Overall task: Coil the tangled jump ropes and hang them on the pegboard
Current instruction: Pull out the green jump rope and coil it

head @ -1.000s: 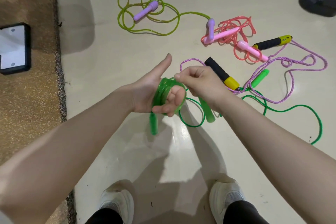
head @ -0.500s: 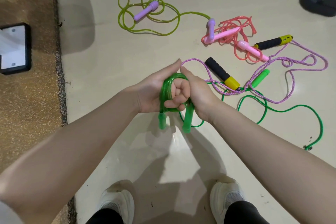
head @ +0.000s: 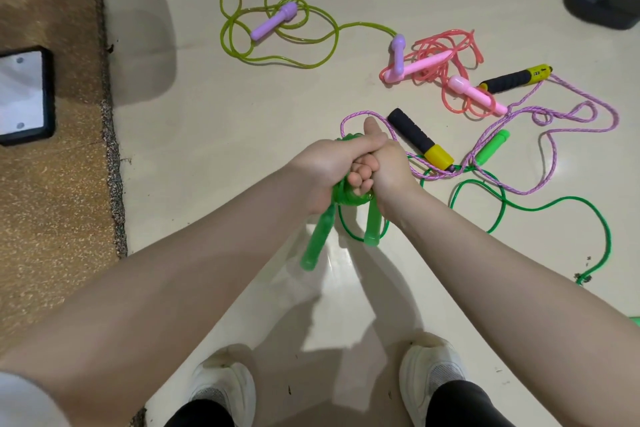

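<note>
**Green rope bundled between two hands**

From the head camera I saw the left hand (head: 320, 173) wrapped tight round a coil of glossy translucent green rope (head: 341, 196), thumb laid over the top. The right hand (head: 389, 172) clasped the same bundle from the other side. Two smooth tubular green handles (head: 317, 243) dangled below the fists. On the pale, shiny floor (head: 207, 114) lay a yellow-green rope (head: 277, 59), a tangled pink rope (head: 446, 59), a braided purple cord (head: 571, 128) and a thin dark-green rope (head: 554, 201).
</note>
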Available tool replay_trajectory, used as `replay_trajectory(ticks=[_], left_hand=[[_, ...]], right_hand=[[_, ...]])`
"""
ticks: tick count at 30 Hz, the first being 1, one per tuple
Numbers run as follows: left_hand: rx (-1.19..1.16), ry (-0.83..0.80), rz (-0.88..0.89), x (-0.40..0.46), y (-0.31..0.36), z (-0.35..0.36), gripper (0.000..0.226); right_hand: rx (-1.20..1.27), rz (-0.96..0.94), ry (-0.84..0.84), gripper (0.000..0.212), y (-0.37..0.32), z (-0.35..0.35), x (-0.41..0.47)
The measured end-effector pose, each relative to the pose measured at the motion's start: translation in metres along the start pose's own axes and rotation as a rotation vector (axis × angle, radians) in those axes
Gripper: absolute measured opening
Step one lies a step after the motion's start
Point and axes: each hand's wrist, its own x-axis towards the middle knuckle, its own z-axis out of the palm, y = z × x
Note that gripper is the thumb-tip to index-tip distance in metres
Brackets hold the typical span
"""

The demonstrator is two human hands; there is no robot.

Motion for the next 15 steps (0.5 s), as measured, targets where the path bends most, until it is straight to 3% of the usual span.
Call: replay_trajectory(ticks=[2, 7, 11, 15], left_hand=[[-0.033, -0.022, -0.012, 0.004, 0.002, 0.0, 0.048], [-0.064, -0.337, 0.032, 0.004, 0.0, -0.029, 0.049], [-0.033, -0.216, 0.148, 0.007, -0.008, -0.039, 0.035], [-0.09, -0.164, 0.241, 0.012, -0.015, -0.038, 0.036]], right_hand=[[-0.038, 0.011, 0.029, 0.07, 0.0, -0.001, 0.003], [-0.341, -0.086, -0.036, 0.053, -0.01, -0.01, 0.006], [-0.408, -0.237, -0.041, 0.045, -0.011, -0.008, 0.004], [-0.261, -0.11, 0.048, 0.044, -0.013, -0.007, 0.006]])
